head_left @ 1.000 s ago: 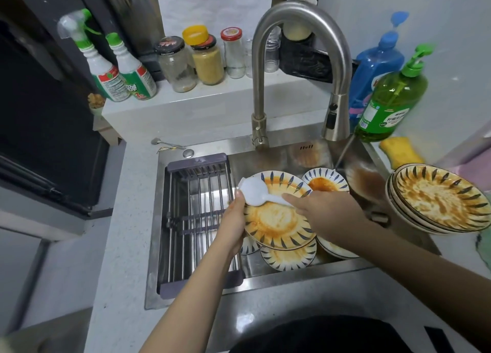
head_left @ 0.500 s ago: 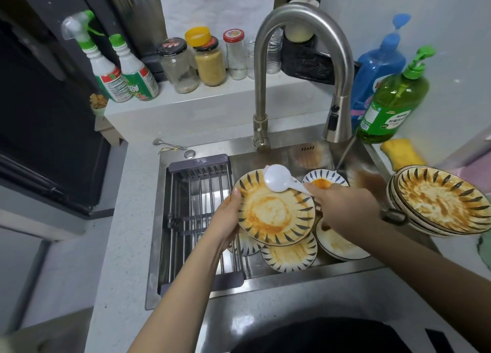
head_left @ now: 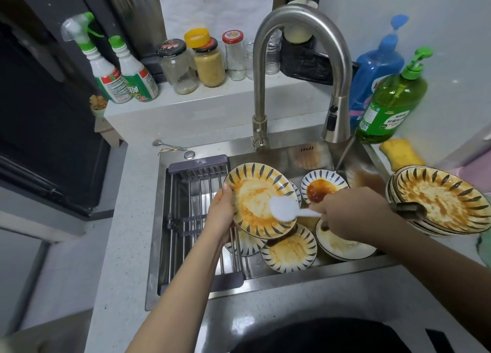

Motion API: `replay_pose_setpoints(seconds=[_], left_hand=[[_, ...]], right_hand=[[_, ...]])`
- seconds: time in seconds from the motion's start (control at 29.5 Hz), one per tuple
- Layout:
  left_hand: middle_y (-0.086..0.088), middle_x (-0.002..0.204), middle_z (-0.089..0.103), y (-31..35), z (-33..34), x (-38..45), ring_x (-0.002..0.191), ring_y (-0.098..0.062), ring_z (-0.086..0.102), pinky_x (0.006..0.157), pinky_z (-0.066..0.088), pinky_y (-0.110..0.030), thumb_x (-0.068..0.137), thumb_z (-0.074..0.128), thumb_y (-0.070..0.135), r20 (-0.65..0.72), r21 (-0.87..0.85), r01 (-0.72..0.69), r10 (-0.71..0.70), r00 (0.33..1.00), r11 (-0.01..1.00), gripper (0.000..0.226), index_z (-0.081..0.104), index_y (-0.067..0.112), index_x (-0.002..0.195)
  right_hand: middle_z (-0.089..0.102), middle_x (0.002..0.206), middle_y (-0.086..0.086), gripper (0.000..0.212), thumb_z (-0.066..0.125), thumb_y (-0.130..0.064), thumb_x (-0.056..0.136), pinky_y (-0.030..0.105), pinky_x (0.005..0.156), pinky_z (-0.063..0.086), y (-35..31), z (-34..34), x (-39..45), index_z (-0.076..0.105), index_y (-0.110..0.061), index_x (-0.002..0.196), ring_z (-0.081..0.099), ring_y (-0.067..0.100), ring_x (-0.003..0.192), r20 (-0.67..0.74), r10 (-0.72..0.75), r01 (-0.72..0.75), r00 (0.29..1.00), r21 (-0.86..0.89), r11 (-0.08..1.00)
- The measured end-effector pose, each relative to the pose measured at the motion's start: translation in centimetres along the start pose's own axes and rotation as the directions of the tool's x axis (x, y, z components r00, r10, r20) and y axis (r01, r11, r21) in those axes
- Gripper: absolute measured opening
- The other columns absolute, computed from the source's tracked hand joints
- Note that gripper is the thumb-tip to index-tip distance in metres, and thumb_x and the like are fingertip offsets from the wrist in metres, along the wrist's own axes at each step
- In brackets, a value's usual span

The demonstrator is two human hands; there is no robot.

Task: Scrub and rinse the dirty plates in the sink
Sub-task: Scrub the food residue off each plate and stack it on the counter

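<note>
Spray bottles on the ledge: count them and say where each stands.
2. One spray bottle with a trigger head stands at the ledge's left end; the second bottle, green-capped, stands beside it on its right. None appears hidden.

The speckled pale grey stone table [head_left: 117,246] surrounds the stainless steel sink [head_left: 292,279]. On it lie a small metal spoon [head_left: 167,145], a yellow sponge [head_left: 402,156] and a stack of sauce-stained leaf-patterned plates [head_left: 441,201].

The plate [head_left: 255,196] I held looked like glossy glazed ceramic, smeared with orange sauce. My scraper [head_left: 288,211] was smooth white plastic. The sink [head_left: 279,278] and faucet [head_left: 300,34] were brushed steel, the counter [head_left: 117,233] matt speckled stone.
</note>
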State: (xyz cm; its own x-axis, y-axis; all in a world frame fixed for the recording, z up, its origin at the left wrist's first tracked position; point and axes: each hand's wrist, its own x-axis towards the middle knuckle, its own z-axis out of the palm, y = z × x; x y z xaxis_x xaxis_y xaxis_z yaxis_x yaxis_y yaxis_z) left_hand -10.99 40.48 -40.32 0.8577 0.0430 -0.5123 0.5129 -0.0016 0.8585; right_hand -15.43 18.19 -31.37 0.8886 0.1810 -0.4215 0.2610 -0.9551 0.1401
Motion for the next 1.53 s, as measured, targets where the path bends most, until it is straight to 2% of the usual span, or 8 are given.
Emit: replay_pose_setpoints(seconds=[0.14, 0.34, 0.54, 0.81, 1.02, 1.19, 1.39, 1.53], left_hand=[[0.0, 0.097, 0.066, -0.1, 0.5, -0.1, 0.099, -0.021, 0.062, 0.091, 0.051, -0.04, 0.1, 0.026, 0.053, 0.051, 0.034, 0.02, -0.022, 0.998, 0.999, 0.04, 0.059, 0.029, 0.097], [-0.004, 0.101, 0.073, -0.1, 1.6, -0.8, 0.094, -0.018, 0.069, 0.068, 0.057, -0.032, 0.098, 0.022, 0.058, 0.143, -0.085, 0.13, -0.117, 0.983, 0.988, 0.061, 0.055, 0.016, 0.128], [-0.009, 0.093, 0.061, 0.9, 2.0, -1.2, 0.062, -0.02, 0.061, 0.036, 0.048, -0.026, 0.098, 0.025, 0.059, 0.093, -0.257, 0.167, -0.148, 0.985, 0.952, 0.047, 0.047, 0.021, 0.116], [-0.007, 0.11, 0.07, -0.3, 1.0, -0.5, 0.096, -0.02, 0.068, 0.061, 0.056, -0.029, 0.102, 0.025, 0.05, 0.058, -0.078, 0.071, -0.067, 0.996, 0.994, 0.05, 0.058, 0.018, 0.122], [-0.003, 0.124, 0.06, 0.0, 1.8, -0.3, 0.109, -0.02, 0.057, 0.079, 0.053, -0.037, 0.1, 0.024, 0.054, 0.058, -0.058, 0.085, -0.081, 0.995, 0.995, 0.054, 0.05, 0.02, 0.133], [-0.009, 0.111, 0.07, -0.4, 0.7, 0.2, 0.105, -0.028, 0.066, 0.082, 0.057, -0.042, 0.1, 0.027, 0.051, 0.068, -0.085, 0.057, -0.051, 0.996, 0.995, 0.054, 0.055, 0.015, 0.128], [-0.007, 0.118, 0.064, -0.2, 0.6, 0.1, 0.112, -0.031, 0.059, 0.08, 0.055, -0.043, 0.1, 0.027, 0.053, 0.015, -0.045, 0.037, -0.036, 0.999, 0.998, 0.051, 0.055, 0.016, 0.122], [-0.006, 0.115, 0.068, -0.8, 0.1, 0.4, 0.108, -0.027, 0.064, 0.096, 0.05, -0.05, 0.096, 0.034, 0.058, 0.041, 0.035, 0.002, -0.003, 0.999, 0.999, 0.052, 0.058, 0.02, 0.122]], right_hand=[[0.053, 0.07, -0.01, 0.039, 0.036, -0.031, 0.101, 0.02, 0.049, 0.035, -0.8, -0.8, 0.2, 0.041, -0.05, 0.135, 0.047, 0.007, 0.059, 0.052, -0.138, 0.126, 0.989, 0.188, 0.974], [0.059, 0.081, -0.004, 0.041, 0.029, -0.027, 0.103, 0.027, 0.056, 0.045, -1.9, 0.4, 1.7, 0.035, -0.037, 0.142, 0.059, 0.014, 0.068, -0.126, 0.08, -0.044, 0.989, 0.269, 0.962], [0.058, 0.078, -0.005, 0.043, 0.032, -0.03, 0.103, 0.025, 0.051, 0.036, -3.2, 0.1, 0.5, 0.032, -0.04, 0.145, 0.047, 0.01, 0.061, 0.007, -0.134, 0.119, 0.991, 0.416, 0.901], [0.05, 0.072, -0.01, 0.032, 0.044, -0.026, 0.097, 0.024, 0.064, 0.051, 1.6, -1.9, 0.3, 0.052, -0.041, 0.123, 0.05, 0.007, 0.063, 0.059, 0.079, -0.078, 0.995, -0.022, 0.997], [0.052, 0.076, -0.011, 0.041, 0.036, -0.029, 0.101, 0.02, 0.053, 0.039, -0.1, -0.8, 0.7, 0.039, -0.048, 0.138, 0.051, 0.005, 0.064, 0.027, -0.097, 0.09, 0.995, 0.186, 0.978], [0.055, 0.077, -0.008, 0.037, 0.04, -0.022, 0.097, 0.027, 0.064, 0.05, 1.9, -0.7, 1.6, 0.053, -0.042, 0.126, 0.057, 0.011, 0.073, 0.04, 0.105, -0.108, 0.994, 0.095, 0.99], [0.059, 0.083, -0.01, 0.039, 0.043, -0.032, 0.099, 0.022, 0.059, 0.04, 0.2, -1.2, 0.6, 0.045, -0.052, 0.132, 0.057, 0.01, 0.075, 0.143, -0.168, 0.134, 0.975, 0.22, 0.966], [0.061, 0.084, -0.008, 0.038, 0.046, -0.024, 0.094, 0.024, 0.06, 0.045, 1.6, -0.8, 1.1, 0.053, -0.043, 0.127, 0.059, 0.011, 0.074, 0.129, 0.036, -0.037, 0.991, 0.006, 0.999]])
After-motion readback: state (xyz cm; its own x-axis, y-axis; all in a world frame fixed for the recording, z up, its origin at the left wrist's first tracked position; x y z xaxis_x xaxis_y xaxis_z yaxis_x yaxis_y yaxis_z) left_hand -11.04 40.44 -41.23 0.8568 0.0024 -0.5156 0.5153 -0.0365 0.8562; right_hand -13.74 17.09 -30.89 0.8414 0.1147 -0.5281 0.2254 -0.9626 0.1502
